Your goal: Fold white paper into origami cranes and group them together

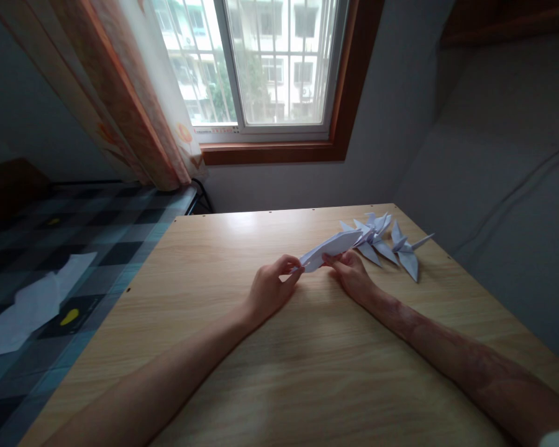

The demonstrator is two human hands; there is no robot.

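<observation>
Folded white paper (338, 244) held over the wooden tabletop (279, 379), left hand (274, 282) pinching its left end, right hand (351, 272) its near edge, far tip near the paper cranes (406, 256); uneven tugging might skew a crease, a rightward swing could jostle them.

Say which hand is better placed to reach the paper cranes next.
Likely the right hand: it is nearer the paper cranes. The left hand is farther off, though both grip the folded paper.
</observation>
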